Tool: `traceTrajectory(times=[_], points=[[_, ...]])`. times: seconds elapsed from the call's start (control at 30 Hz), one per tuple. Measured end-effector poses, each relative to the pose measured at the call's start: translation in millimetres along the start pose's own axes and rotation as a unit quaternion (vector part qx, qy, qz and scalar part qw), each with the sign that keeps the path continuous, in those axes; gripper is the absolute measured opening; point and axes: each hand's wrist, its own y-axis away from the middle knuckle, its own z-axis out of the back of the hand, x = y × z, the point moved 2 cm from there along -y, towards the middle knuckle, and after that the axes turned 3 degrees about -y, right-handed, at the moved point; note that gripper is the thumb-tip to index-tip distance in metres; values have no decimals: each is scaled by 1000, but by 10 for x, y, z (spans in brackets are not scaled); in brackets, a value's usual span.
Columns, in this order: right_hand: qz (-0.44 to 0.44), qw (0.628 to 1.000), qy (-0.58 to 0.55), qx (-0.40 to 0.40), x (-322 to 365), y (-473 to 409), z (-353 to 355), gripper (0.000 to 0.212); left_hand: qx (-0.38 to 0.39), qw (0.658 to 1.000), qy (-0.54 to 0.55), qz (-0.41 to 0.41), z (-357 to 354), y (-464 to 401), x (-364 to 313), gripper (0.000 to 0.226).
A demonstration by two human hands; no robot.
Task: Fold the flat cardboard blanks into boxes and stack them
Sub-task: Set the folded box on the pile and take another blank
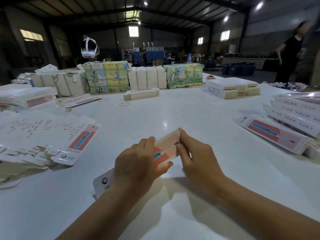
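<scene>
Two bare forearms, left hand (136, 161), right hand (197, 158)

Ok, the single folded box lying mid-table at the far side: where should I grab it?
Take the folded box across its short width near the middle, coming from above. It lies flat and long, with bare table on both long sides, so fingers fit either side.

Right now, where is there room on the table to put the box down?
Bare table lies ahead of both hands, between the loose blanks on the left and the stacked boxes on the right. Both sides and the far edge by the wrapped bundles are crowded.
</scene>
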Motion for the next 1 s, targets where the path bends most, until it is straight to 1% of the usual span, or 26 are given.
traceTrajectory(times=[0.07, 0.1, 0.13, 0.17, 0.2, 0.23, 0.3, 0.4, 0.47, 0.53, 0.6, 0.63, 0.73, 0.8, 0.87, 0.9, 1.0], points=[[-39, 996, -83, -7, -1, -22, -15, 32, 0, 999, 33, 17, 3, -12, 43, 70], [-68, 988, -137, -13, -5, -32, -16, 37, 1, 998, 49, 28, 7, -20, 64, 73], [-90, 979, -184, -20, -20, -39, -18, 36, 1, 997, 63, 36, 10, -28, 83, 76], [-91, 974, -204, -27, -34, -40, -13, 29, -3, 996, 72, 42, 6, -31, 101, 78], [-79, 976, -199, -32, -41, -35, -6, 19, -9, 996, 81, 45, 0, -30, 120, 79], [-67, 980, -183, -33, -43, -25, -5, 17, -15, 995, 89, 46, -7, -27, 135, 79], [-40, 987, -152, -34, -37, -2, -23, 19, -20, 994, 99, 42, -23, -21, 152, 76], [21, 995, -81, -55, -31, 14, -26, 22, -29, 993, 105, 34, -46, -29, 153, 74], [34, 996, -62, -54, -42, 16, -15, 24, -22, 994, 106, 31, -51, -27, 161, 74], [17, 997, -68, -29, -63, 11, -20, 28, -9, 993, 112, 28, -52, -32, 190, 75], [-7, 997, -80, -5, -73, -8, -28, 38, 5, 992, 123, 27, -46, -49, 243, 75], [-4, 997, -76, -2, -77, -14, -27, 46, 13, 992, 122, 23, -44, -55, 274, 74], [61, 997, -37, 23, -80, -33, 3, 71, 40, 995, 89, 4, -39, -69, 363, 68], [109, 992, 13, 58, -83, -45, 8, 81, 50, 995, 81, -11, -26, -88, 397, 67], [167, 980, 79, 79, -86, -56, -2, 88, 77, 993, 81, -31, -14, -96, 374, 72], [201, 969, 113, 85, -89, -58, -14, 87, 96, 991, 81, -46, -12, -86, 345, 75], [260, 940, 183, 126, -92, -41, -73, 69, 130, 985, 79, -86, -5, -65, 256, 72]])
